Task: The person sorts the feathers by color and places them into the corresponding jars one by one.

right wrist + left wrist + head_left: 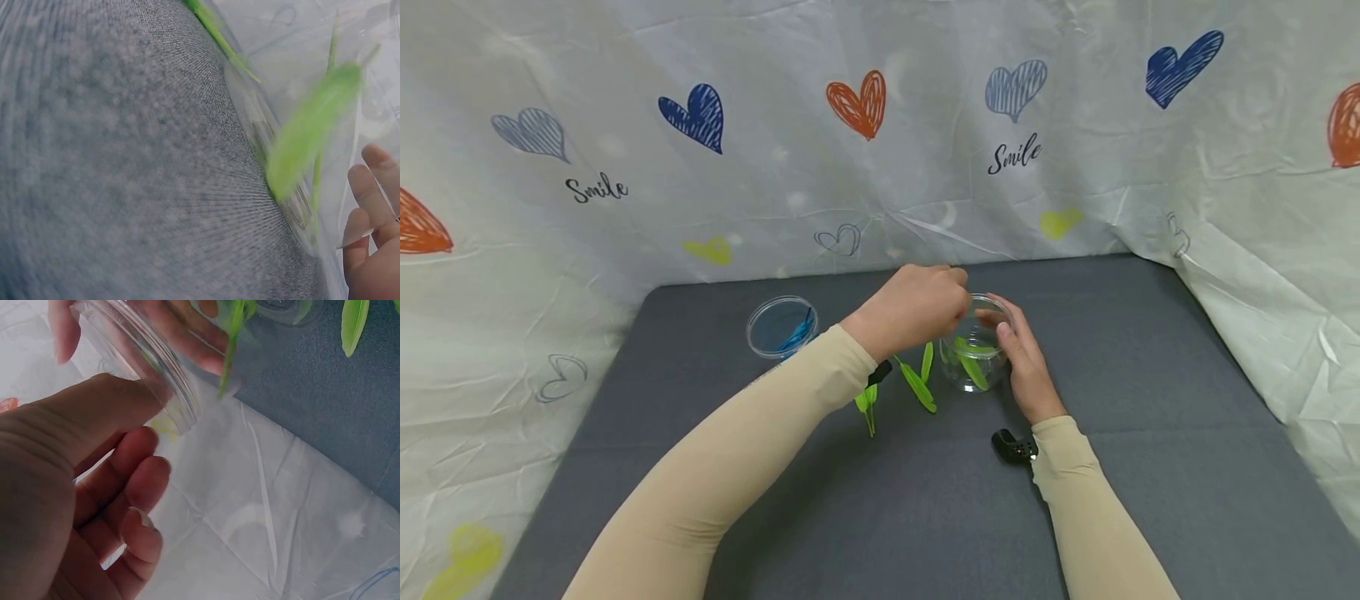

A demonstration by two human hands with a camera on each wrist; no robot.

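A clear round jar point(967, 379) stands on the grey cloth with narrow green leaves point(973, 372) inside. My right hand point(1026, 358) holds it from the right side, its thumb near the rim. My left hand point(917, 308) is over the jar's mouth from the left. Close up in the left wrist view, the left thumb point(112, 409) lies at the clear rim point(178, 394) and the other fingers are curled; whatever lies between thumb and forefinger is hidden. A blurred green leaf point(312, 131) shows against the clear wall in the right wrist view.
Loose green leaves point(917, 387) lie left of the jar, and more stemmed leaves point(867, 404) are partly under my left wrist. Farther left is a shallow clear dish point(751, 337) holding blue slender pieces point(797, 333). A heart-printed white sheet point(925, 192) hangs behind the table.
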